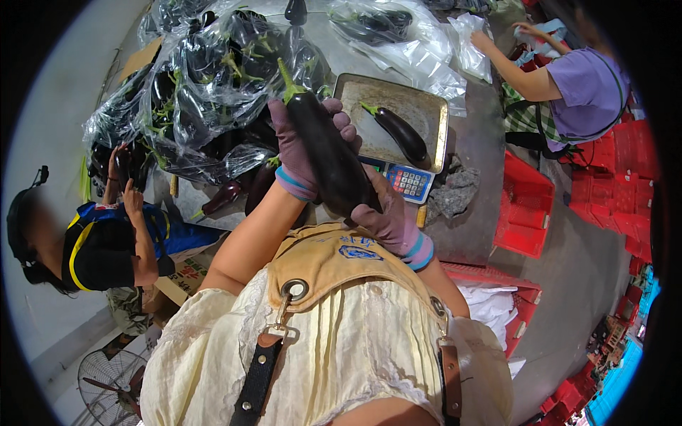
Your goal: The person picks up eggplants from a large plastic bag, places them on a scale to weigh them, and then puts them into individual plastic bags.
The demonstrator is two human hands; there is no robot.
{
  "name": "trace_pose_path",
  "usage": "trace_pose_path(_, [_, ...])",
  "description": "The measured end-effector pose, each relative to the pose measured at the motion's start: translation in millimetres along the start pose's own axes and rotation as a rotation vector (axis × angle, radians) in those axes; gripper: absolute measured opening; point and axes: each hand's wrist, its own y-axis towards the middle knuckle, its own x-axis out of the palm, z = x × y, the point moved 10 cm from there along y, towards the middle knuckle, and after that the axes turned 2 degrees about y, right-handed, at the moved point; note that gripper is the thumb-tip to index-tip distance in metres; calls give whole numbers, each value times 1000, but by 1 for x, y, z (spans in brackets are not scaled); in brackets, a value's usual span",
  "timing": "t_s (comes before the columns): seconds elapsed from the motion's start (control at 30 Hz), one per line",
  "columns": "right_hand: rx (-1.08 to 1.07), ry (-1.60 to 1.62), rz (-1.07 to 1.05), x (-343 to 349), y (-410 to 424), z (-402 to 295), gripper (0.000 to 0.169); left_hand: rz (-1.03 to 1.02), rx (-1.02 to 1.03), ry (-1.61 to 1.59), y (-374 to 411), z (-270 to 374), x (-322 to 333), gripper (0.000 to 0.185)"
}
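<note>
A large dark purple eggplant (331,152) with a green stem is held between both hands in front of my apron. My left hand (293,144), in a mauve knit glove with a blue cuff band, grips its stem half from beneath, fingers showing past the far side. My right hand (391,218), gloved alike, is closed around the rounded lower end. Just beyond, a smaller eggplant (400,134) lies on the metal pan (354,88) of a weighing scale, whose blue keypad (409,182) faces me. Clear plastic bags heaped with eggplants (213,80) lie to the left.
Clear bags (426,58) lie behind the scale; a grey cloth (455,186) is beside it. Red crates (525,207) stand at the right. A co-worker in purple (581,90) handles plastic at upper right; another (101,255) holds eggplants at left. A fan (114,381) stands at lower left.
</note>
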Motion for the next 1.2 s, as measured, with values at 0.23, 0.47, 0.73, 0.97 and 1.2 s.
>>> trace_pose_path(0.23, [-323, -470, 248, 0, -22, -36, 88, 189, 58, 290, -24, -25, 5, 68])
trace_pose_path(0.47, [-562, -814, 399, -4, -48, -59, 86, 291, -41, 714, -47, -46, 7, 71])
trace_pose_path(0.73, [-426, -670, 367, -19, -44, -33, 90, 321, -223, 729, -57, -63, -13, 86])
trace_pose_path(0.97, [-23, -344, 283, -84, -7, 66, 88, 391, -299, 774, -74, -70, -57, 79])
trace_pose_path(1.2, [65, -872, 674, -257, 55, 76, 73, 631, -386, 674, -100, -63, -105, 68])
